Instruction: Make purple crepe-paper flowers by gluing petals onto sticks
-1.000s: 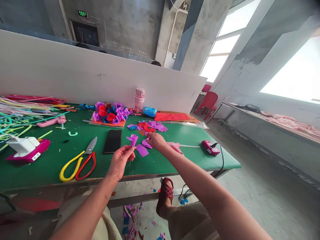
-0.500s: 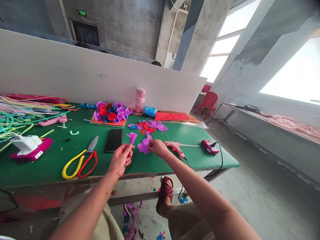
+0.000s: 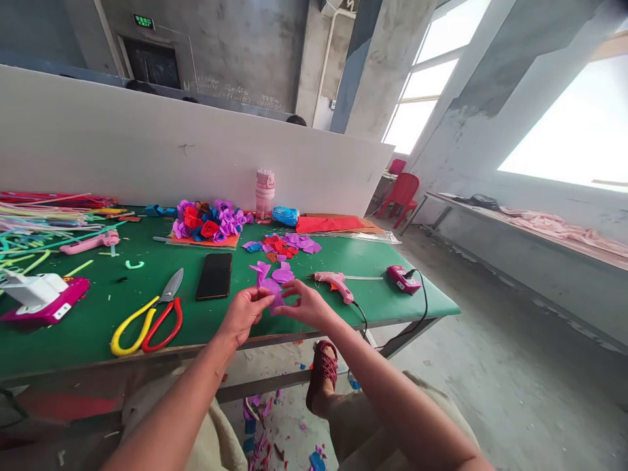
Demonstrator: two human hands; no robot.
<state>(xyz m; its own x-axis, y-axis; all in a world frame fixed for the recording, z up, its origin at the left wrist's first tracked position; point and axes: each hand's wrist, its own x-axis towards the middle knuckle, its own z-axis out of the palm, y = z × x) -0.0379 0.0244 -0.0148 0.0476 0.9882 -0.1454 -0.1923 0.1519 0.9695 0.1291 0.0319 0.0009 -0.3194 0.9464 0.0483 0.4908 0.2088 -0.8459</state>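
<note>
Firstly, near the front edge of the tabletop (image 3: 373, 258), by the left hand (image 3: 241, 315) a flared petal (image 3: 260, 270) is pinched; rightward, a flat petal (image 3: 275, 296) is met by the half-spread right hand (image 3: 310, 307), contact unclear. Seemingly light, easily creased, both are best held basally.
</note>
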